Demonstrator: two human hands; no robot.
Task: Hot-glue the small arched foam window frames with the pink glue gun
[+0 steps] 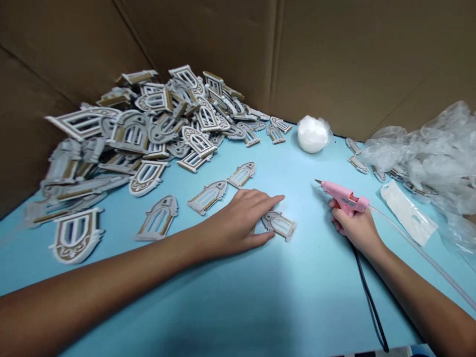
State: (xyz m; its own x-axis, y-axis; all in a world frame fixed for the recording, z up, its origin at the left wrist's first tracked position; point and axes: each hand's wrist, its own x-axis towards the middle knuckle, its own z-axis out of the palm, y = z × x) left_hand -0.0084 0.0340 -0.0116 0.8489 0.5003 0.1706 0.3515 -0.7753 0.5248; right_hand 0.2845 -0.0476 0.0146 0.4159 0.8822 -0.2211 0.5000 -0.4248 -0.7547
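My left hand (241, 218) lies flat on the blue tabletop (260, 297), fingers stretched out, its fingertips and thumb touching a small grey arched window piece (280, 225). My right hand (353, 225) is wrapped round the grip of a pink hot glue gun (344, 196), whose metal nozzle points left, a short way from the piece. A clear glue stick (420, 253) trails out of the gun's back. The gun's black cord (370, 302) runs toward me.
A big heap of window pieces (148, 124) fills the far left; single ones (206, 197) lie nearer. A white tub (312, 134) stands at the back. Crumpled clear plastic bags (431, 153) sit at the right. Cardboard walls (334, 54) enclose the table.
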